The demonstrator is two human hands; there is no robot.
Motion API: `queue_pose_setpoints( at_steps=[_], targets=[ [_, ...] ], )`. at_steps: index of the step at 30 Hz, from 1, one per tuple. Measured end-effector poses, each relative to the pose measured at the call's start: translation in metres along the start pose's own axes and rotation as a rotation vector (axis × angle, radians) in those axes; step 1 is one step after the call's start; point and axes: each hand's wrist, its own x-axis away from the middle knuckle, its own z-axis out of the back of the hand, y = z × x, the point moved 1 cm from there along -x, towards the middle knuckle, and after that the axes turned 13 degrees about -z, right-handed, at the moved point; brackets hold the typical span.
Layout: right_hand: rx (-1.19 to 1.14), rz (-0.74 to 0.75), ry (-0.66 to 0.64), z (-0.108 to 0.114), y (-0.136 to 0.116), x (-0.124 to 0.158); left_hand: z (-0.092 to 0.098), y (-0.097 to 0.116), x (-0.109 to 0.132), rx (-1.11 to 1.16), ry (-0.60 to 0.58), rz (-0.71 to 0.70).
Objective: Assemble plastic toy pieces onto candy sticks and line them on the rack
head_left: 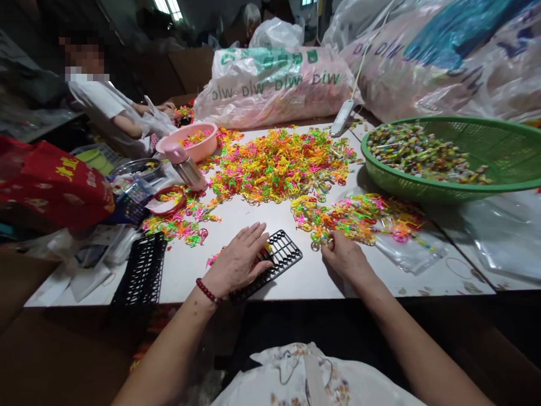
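My left hand (236,259), with a dark red bead bracelet at the wrist, lies over a black plastic grid rack (284,252) near the table's front edge. Its fingers are stretched out and the thumb is apart from them. Yellow pieces show on the rack beside the fingers, partly hidden. My right hand (346,256) is closed, fingertips pinched at the front edge of a small heap of colourful plastic toys (359,217), some with wheel-like rings. What the pinch holds is hidden. Behind lies a larger pile of similar bright toy pieces (279,163).
A green basket (422,194) with small wrapped pieces stands right. Clear plastic bags (406,256) lie below it. More black racks (141,265), a pink bowl (211,141) and a bottle (186,166) are left. Behind are a power strip (342,117), filled sacks (274,93) and another person (101,107).
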Motion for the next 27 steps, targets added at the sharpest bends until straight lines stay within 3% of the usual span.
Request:
queue_pose_setpoints(
  at_steps=[4, 6, 10, 16, 20, 27],
  targets=[
    [-0.681, -0.199, -0.504, 0.011, -0.009, -0.008, -0.001, 0.001, 0.001, 0.0, -0.005, 0.002],
    [-0.899, -0.242, -0.603, 0.013, -0.014, -0.012, -0.001, 0.002, 0.001, -0.002, 0.0, 0.004],
    [-0.888, -0.199, -0.526, 0.003, -0.02, -0.018, -0.002, 0.002, 0.001, -0.006, 0.005, 0.009],
    [-0.628, 0.124, -0.432, -0.026, -0.036, -0.015, -0.001, 0.003, 0.001, -0.023, 0.008, 0.004],
    [-0.498, 0.223, -0.375, -0.041, -0.053, -0.012, -0.001, 0.002, 0.002, -0.013, -0.014, 0.01],
    [-0.405, 0.392, -0.369, -0.066, -0.082, -0.016, 0.0, 0.002, 0.002, 0.032, 0.008, 0.002]
  ],
)
